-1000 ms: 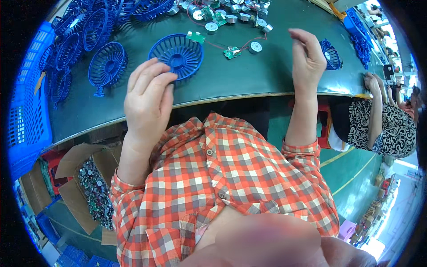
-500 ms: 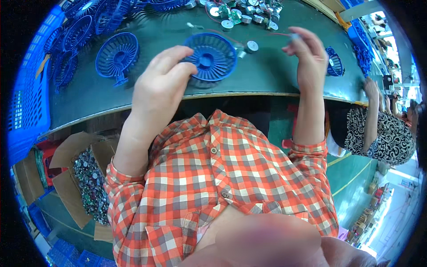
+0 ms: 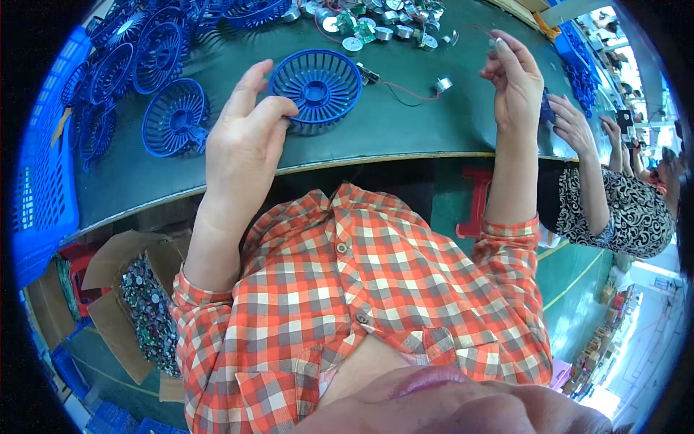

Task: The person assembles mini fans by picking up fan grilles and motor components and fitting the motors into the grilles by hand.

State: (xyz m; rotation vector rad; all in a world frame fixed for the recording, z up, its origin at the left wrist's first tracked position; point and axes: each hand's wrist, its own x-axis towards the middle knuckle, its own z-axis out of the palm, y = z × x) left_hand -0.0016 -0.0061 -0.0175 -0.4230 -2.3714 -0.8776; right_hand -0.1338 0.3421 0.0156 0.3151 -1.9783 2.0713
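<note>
A round blue fan cover (image 3: 316, 90) with radial slats sits in front of me. My left hand (image 3: 246, 119) holds its left side, thumb over the rim and index finger raised beside it. My right hand (image 3: 512, 79) is raised over the table at the right, thumb and fingertips pinched on a thin wire (image 3: 477, 27). Against the cover's right edge lies a small circuit board (image 3: 367, 74). Red and black wires run from it to a small silver motor (image 3: 443, 84). Another blue fan cover (image 3: 173, 117) with a short stem rests left of my left hand.
Blue fan covers (image 3: 155, 58) are heaped at the far left beside a blue crate (image 3: 47, 173). Motors and boards (image 3: 383, 25) are piled at the back. A co-worker's hand (image 3: 572, 124) touches a blue part at the right. An open carton (image 3: 116, 318) of small parts stands below the table.
The held cover has moved away from me with my left hand. The motor now lies farther from the cover. My right hand has moved up slightly, and the co-worker's hand has reached in.
</note>
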